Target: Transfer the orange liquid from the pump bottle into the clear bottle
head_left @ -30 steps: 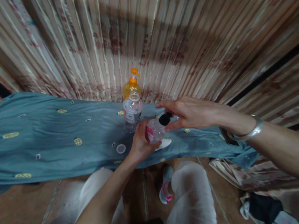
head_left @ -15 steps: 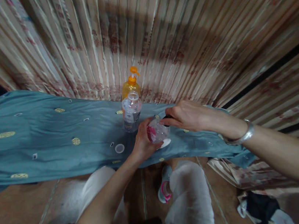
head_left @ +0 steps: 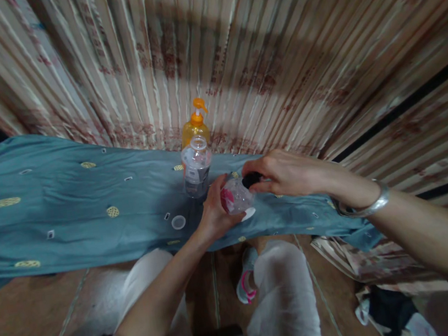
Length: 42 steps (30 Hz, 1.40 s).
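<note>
While the small clear bottle is held over the blue cloth, it is gripped from below by the left hand. The fingers of this hand are curled around the round body of the bottle, and a pink label is seen on the side that faces the palm. The black cap on top of the bottle is pinched by the right hand. The thumb and first fingers of that hand are closed on the cap, and the other fingers are bent over it. A silver bangle is worn on the right wrist.

The bottle is found near the front edge of the cloth, about in the middle of the picture. A small white thing is seen on the cloth just under the bottle; what it is cannot be told. A bigger clear bottle is stood upright just behind and to the left of the hands. An orange pump bottle is stood right behind that one, against the striped curtain. A little round clear lid is laid flat on the cloth, near the left hand. Below the cloth, white trousers and a shoe with pink on it are seen over the brown floor.
</note>
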Each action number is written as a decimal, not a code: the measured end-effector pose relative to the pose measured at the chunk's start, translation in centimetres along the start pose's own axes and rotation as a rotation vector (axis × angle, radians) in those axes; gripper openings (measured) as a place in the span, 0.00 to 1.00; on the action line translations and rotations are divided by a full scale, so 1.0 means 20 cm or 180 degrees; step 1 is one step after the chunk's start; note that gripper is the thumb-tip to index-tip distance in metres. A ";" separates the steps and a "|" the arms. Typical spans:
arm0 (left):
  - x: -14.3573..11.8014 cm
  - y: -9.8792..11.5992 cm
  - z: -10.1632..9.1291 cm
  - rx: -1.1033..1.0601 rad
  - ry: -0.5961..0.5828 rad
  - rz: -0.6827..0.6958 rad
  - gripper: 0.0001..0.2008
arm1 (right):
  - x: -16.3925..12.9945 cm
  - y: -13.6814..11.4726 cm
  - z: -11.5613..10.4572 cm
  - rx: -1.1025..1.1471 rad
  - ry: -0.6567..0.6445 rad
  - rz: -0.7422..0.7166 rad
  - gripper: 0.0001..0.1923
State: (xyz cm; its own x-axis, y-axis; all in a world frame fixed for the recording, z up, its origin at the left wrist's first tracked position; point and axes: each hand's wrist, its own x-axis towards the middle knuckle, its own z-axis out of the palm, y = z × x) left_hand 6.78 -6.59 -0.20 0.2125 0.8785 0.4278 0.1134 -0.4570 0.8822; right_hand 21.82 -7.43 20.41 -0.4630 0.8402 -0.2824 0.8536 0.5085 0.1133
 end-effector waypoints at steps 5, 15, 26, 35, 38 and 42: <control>0.00 0.00 0.00 -0.0020 -0.0042 -0.0031 0.51 | 0.01 0.00 -0.01 -0.0220 -0.0043 0.0287 0.26; 0.01 -0.01 0.00 -0.0049 -0.0007 0.0002 0.50 | 0.01 0.01 0.00 -0.0030 0.0028 0.0147 0.23; 0.00 0.00 -0.01 -0.0005 0.0029 -0.0053 0.50 | 0.02 -0.01 0.02 -0.0235 -0.0030 0.0137 0.22; 0.03 0.00 -0.01 -0.0159 0.0156 -0.0002 0.53 | -0.05 0.06 0.31 0.2286 0.1208 0.0474 0.35; 0.04 0.00 -0.02 -0.0129 0.0193 -0.0003 0.54 | -0.07 0.03 0.58 0.3364 0.1718 0.0567 0.33; 0.04 0.00 0.00 -0.0124 0.0216 0.0026 0.55 | -0.02 -0.14 0.82 0.3686 0.1937 0.0714 0.46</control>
State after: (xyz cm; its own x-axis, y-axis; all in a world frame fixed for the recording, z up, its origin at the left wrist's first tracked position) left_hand 6.93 -5.89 0.18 0.1470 0.8829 0.4460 0.0739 -0.4595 0.8851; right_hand 23.64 -12.35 4.52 -0.0596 0.9885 0.1392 0.4936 0.1503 -0.8566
